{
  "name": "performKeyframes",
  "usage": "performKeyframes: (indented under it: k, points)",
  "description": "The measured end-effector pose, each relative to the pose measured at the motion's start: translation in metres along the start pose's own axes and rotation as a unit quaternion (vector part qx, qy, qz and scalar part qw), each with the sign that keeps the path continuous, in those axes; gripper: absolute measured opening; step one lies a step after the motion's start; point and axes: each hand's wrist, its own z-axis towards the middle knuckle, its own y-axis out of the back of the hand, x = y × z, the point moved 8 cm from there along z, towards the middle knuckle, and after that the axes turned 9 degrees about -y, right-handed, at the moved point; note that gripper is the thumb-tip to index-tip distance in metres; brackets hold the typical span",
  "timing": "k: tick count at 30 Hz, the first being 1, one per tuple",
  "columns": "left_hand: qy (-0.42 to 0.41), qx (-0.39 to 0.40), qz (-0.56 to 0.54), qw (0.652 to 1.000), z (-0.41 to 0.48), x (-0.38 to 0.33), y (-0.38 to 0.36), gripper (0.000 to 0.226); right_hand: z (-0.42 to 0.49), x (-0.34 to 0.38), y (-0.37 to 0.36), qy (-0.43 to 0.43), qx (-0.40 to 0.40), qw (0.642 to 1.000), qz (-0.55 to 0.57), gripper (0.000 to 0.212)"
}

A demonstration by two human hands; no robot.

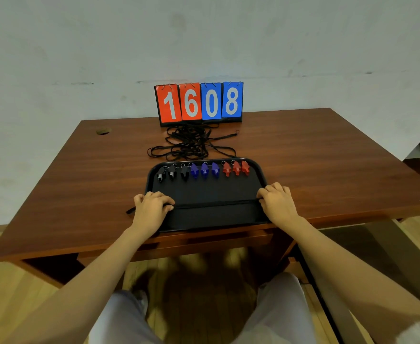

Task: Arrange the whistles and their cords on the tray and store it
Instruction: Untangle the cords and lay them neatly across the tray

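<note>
Now the left hand (151,207) and the right hand (277,202) pinch one black cord (216,204) with bent fingers (166,201), stretched straight across the tray (216,189) on the counter (328,157) below the row of whistles (204,170), so next, I think, comes letting go and fetching another from the tangled pile (191,145).

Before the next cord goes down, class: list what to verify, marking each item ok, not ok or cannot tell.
1. Row on the tray grouped as black whistles, blue whistles, red whistles: ok.
2. One cord lying straight across the tray between left hand and right hand: ok.
3. The other cords on the tray: not ok; they lie tangled on the table behind it.
4. Tray wholly on the table: cannot tell; its near rim is at the table's edge.
</note>
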Motion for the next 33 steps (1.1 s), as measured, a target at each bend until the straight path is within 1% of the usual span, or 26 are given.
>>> performKeyframes:
  k: [6, 10, 13, 17, 21, 23, 26, 29, 33]
  points:
    - [0.004, 0.009, -0.007, 1.0, -0.003, 0.0, -0.002, 0.023, -0.005, -0.002, 0.0, -0.01, 0.006, 1.0, 0.009, 0.029]
    - [-0.01, -0.001, -0.004, 1.0, -0.002, -0.008, -0.001, 0.032, -0.006, 0.012, 0.007, 0.021, -0.014, 0.999, 0.039, 0.034]
    - [-0.016, -0.008, -0.01, 1.0, 0.006, -0.019, 0.002, 0.036, 0.001, 0.027, 0.011, 0.047, -0.005, 0.998, 0.046, 0.034]
    - [-0.033, -0.006, -0.03, 0.999, 0.036, -0.037, 0.009, 0.034, 0.03, 0.047, 0.024, 0.066, -0.005, 0.996, 0.059, 0.035]
    - [-0.041, -0.013, -0.038, 0.998, 0.086, -0.054, 0.022, 0.03, 0.077, 0.062, 0.05, 0.064, -0.018, 0.995, 0.078, 0.037]
    - [-0.05, -0.018, -0.033, 0.998, 0.113, -0.061, 0.029, 0.03, 0.102, 0.064, 0.058, 0.044, -0.008, 0.996, 0.077, 0.038]
    - [-0.061, 0.0, -0.026, 0.998, 0.15, -0.068, 0.031, 0.028, 0.139, 0.054, 0.061, -0.021, 0.017, 0.995, 0.093, 0.038]
    - [-0.071, 0.035, -0.011, 0.997, 0.184, -0.07, 0.023, 0.028, 0.171, 0.037, 0.048, -0.09, 0.071, 0.989, 0.093, 0.038]
    - [-0.076, 0.083, -0.01, 0.994, 0.224, -0.065, 0.001, 0.028, 0.201, 0.022, 0.022, -0.146, 0.148, 0.972, 0.114, 0.036]
